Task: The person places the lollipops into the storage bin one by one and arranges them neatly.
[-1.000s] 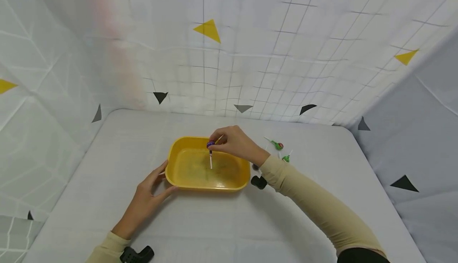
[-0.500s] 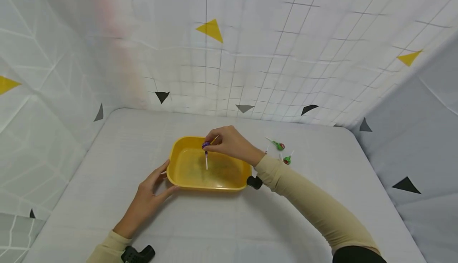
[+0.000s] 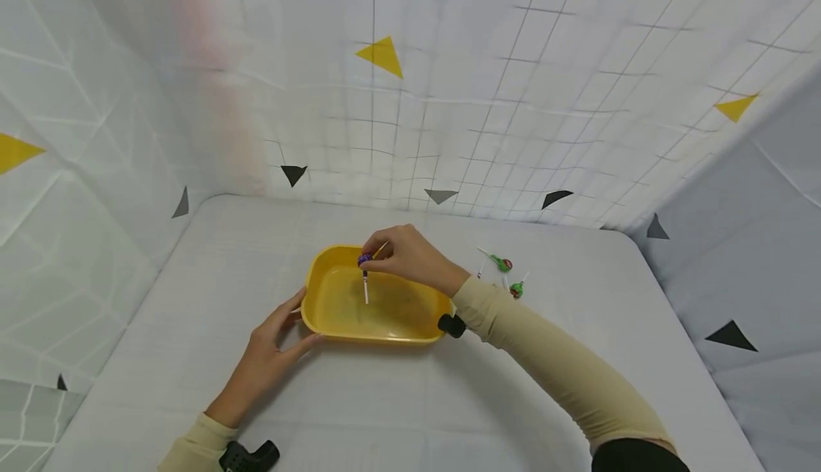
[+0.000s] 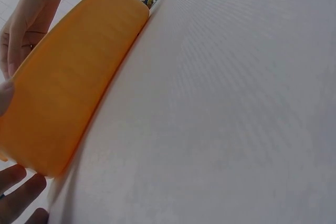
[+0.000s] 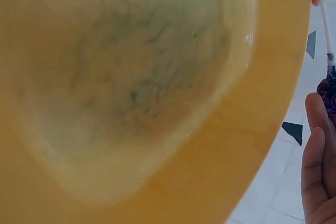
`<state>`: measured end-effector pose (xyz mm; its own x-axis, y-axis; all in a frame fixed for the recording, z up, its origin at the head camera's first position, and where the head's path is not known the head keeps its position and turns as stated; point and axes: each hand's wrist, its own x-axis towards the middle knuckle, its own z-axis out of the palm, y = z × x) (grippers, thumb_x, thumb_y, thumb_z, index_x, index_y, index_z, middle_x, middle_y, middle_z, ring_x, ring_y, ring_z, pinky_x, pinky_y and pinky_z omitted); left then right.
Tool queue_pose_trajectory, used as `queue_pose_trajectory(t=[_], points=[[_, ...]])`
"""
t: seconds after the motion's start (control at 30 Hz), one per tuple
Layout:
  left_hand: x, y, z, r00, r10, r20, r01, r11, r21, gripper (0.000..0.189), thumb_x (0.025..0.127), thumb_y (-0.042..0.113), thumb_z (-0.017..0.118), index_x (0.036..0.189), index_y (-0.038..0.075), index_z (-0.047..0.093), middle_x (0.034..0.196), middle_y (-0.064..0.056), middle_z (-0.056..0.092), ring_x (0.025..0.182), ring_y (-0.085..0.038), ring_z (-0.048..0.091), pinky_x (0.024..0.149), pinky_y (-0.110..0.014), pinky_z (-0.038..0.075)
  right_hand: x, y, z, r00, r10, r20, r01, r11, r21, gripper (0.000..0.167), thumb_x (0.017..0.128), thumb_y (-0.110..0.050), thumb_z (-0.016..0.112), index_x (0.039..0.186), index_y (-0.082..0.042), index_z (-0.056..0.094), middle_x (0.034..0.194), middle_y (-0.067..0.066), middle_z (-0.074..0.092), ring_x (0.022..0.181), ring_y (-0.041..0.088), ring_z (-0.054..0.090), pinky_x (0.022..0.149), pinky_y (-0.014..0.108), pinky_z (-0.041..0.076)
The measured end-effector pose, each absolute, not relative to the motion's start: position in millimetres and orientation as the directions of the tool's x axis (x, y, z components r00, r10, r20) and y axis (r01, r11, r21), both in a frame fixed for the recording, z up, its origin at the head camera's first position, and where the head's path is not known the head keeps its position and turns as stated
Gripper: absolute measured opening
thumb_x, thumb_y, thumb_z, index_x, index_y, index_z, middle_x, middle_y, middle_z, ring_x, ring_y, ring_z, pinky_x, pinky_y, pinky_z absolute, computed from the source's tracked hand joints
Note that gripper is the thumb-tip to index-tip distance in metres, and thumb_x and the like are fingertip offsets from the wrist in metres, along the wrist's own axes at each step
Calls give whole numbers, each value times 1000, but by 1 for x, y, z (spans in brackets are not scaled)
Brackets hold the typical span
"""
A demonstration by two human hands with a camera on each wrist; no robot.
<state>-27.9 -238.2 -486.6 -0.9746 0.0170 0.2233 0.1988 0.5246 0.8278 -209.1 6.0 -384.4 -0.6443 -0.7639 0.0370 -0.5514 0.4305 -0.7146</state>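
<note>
We see one yellow tub (image 3: 385, 339) on the white tabletop (image 3: 359, 401), and every place here is told from it. At its left near corner, the left hand (image 3: 266, 351) lies with fingers spread wide, thumb along the near side and the others against the left end; the left wrist view cuts much of this hand off. Above the tub, toward its far rim, the right hand (image 3: 410, 257) pinches one purple lollipop (image 3: 364, 259) by the head, its fingers hiding part of the wrapper. The lollipop's white stick points to the tub's near side, and we cannot tell whether it touches the bottom.

To the right of the tub we count two green lollipops with some red, one farther back (image 3: 503, 264) and one nearer (image 3: 516, 290). Two bare white sticks, one left (image 3: 480, 270) and one right (image 3: 505, 282), show beside them; the right sleeve (image 3: 545, 358) hides what lies below, so we cannot settle the full count. Beyond the tub in the left wrist view, this bunch is too small to make out. The right wrist view shows dark mottling inside the tub; we cannot tell whether it is stain or shadow
</note>
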Motion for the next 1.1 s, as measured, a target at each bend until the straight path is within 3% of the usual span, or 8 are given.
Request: queue_pose_trajectory(t=[0.27,0.53,0.83,1.1], points=[[-27,-239,-486,-980,15,197,175,528,831,87,91,31,81,163,20,34,164,-5,42,132,-24,61,114,-3,37,-211,-4,-392,-644,-765,13,-545,448,-709,18,93,-24,80,107,-13,78,103,-3,79,89,7,76,79,18,64],[-28,-241,-486,-975,18,220,198,508,838,86,91,25,81,162,19,35,164,-5,42,131,-25,61,116,-12,41,-214,-17,-398,-633,-774,9,-545,437,-715,17,94,-23,79,107,-12,78,104,0,79,91,9,76,78,18,64],[-28,-240,-489,-975,15,222,198,517,833,85,91,27,81,162,19,35,164,-6,42,132,-26,61,113,-1,36,-216,-30,-408,-629,-778,1,-569,458,-683,19,93,-25,79,105,-11,78,102,1,80,89,8,76,77,16,63],[-29,-239,-488,-974,10,225,197,515,834,85,90,28,82,162,19,36,163,-5,44,130,-24,63,113,0,34,-214,-39,-419,-635,-771,-43,-579,512,-635,22,94,-27,79,108,-10,78,104,1,80,91,8,73,80,15,62]])
